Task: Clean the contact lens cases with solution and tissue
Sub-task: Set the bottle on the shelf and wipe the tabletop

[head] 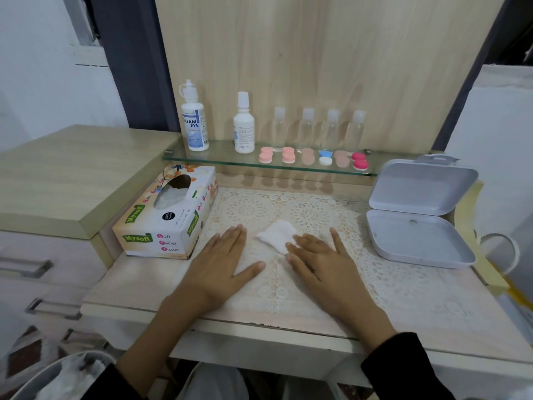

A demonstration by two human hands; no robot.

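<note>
Left hand and right hand rest flat, holding nothing, by the folded tissue. Cleaning seems not yet begun; the next move is probably to fetch a lens case.

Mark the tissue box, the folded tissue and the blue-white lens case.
tissue box (178, 222): head view, top face below the opening.
folded tissue (275, 235): head view, its middle.
blue-white lens case (325, 161): head view, white cap.
</note>
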